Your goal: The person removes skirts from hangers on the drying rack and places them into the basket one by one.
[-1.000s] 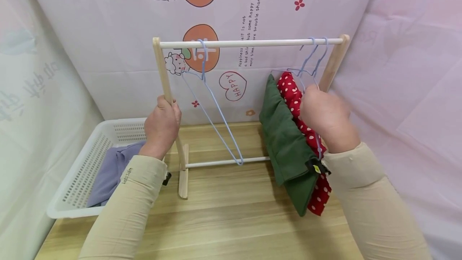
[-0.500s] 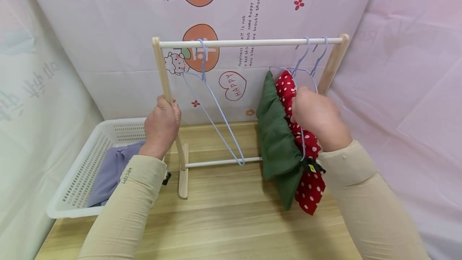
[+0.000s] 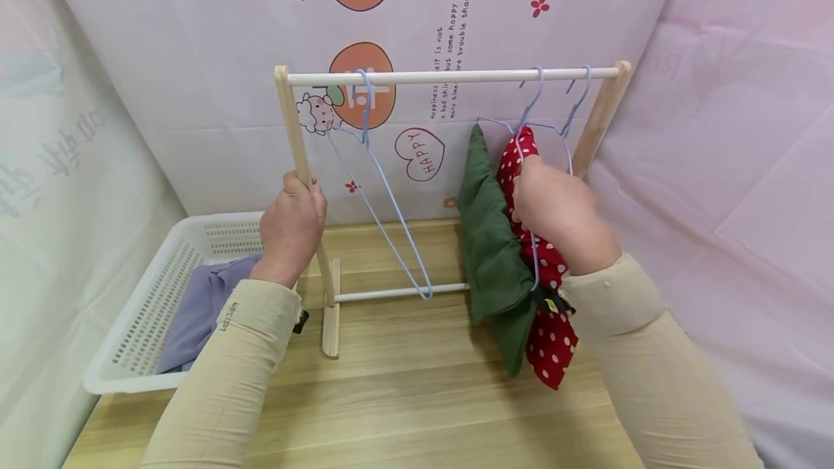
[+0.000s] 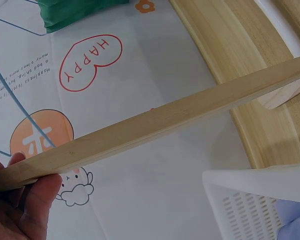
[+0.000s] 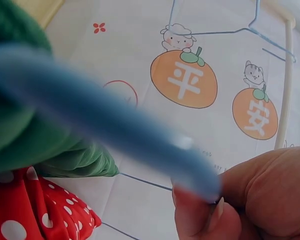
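Observation:
My left hand (image 3: 293, 226) grips the left wooden post (image 3: 295, 132) of a small clothes rack, fingers wrapped round it. With my right hand (image 3: 560, 212) I pinch the side of a blue hanger (image 5: 140, 132) between thumb and fingers, as the right wrist view shows. A green garment (image 3: 485, 237) hangs from that hanger, whose hook (image 3: 531, 103) sits on the white top bar (image 3: 449, 78). Behind my right hand, a red garment with white dots (image 3: 554, 353) hangs from a second blue hanger (image 3: 576, 111), close to the right post. My fingers partly cover it.
A bare blue hanger (image 3: 397, 216) hangs near the left end of the bar. On the wooden table (image 3: 391, 411), left of the rack, stands a white perforated basket (image 3: 133, 384) with folded purple cloth (image 3: 205, 310) inside. Printed white sheets (image 3: 508, 20) enclose the back and sides.
My right hand has moved left, and the green garment's hanger has slid left along the bar, away from the red garment's hanger. The red garment's lower end has swung left. My left hand stays put.

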`<state>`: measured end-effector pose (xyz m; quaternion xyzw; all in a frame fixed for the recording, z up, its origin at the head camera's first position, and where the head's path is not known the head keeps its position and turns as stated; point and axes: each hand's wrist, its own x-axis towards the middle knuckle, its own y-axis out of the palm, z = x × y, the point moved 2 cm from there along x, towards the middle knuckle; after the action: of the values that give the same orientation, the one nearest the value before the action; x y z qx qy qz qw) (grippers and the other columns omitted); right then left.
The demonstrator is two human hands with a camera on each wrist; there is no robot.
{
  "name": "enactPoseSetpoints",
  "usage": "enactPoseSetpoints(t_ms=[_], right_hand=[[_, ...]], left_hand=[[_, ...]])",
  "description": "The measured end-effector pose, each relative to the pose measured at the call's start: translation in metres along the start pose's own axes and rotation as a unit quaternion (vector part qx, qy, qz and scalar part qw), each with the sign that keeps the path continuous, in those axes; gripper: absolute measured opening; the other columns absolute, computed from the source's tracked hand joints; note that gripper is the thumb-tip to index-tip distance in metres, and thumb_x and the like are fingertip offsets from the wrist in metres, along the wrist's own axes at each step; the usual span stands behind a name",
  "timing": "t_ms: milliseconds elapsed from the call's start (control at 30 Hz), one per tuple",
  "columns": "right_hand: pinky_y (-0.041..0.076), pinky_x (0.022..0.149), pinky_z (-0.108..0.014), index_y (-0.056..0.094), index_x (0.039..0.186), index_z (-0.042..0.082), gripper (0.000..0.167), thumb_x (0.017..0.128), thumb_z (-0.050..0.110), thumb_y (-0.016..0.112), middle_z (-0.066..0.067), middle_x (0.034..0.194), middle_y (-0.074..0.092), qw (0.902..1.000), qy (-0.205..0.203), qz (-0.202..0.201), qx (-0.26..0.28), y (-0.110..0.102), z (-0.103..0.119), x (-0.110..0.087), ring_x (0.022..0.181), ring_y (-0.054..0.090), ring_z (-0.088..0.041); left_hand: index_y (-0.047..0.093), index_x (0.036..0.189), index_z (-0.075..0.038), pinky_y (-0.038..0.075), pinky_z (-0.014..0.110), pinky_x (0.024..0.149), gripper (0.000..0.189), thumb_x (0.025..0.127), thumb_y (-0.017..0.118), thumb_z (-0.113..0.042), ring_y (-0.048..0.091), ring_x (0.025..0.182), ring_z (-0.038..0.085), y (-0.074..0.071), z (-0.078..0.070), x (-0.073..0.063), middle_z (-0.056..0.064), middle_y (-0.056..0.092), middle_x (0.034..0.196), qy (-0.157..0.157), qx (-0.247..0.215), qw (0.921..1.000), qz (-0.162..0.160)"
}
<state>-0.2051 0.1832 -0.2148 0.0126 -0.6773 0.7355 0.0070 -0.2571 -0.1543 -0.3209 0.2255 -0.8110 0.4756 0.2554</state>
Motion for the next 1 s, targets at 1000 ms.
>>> enactPoseSetpoints(t_ms=[1000], right_hand=[[0.058, 0.08, -0.069, 0.051, 0.125, -0.004, 0.068, 0.075, 0.017, 0.091, -0.028, 0.111, 0.066, 0.9994, -0.031, -0.016, 0.009, 0.002, 0.028, -0.005, 0.087, 0.069, -0.047]], left_hand=[[0.05, 0.121, 0.009, 0.045, 0.054, 0.047, 0.037, 0.108, 0.046, -0.025, 0.06, 0.055, 0.043, -0.003, -0.001, -0.001, 0.027, 0.064, 0.072, -0.003, -0.004, 0.9998, 0.021]])
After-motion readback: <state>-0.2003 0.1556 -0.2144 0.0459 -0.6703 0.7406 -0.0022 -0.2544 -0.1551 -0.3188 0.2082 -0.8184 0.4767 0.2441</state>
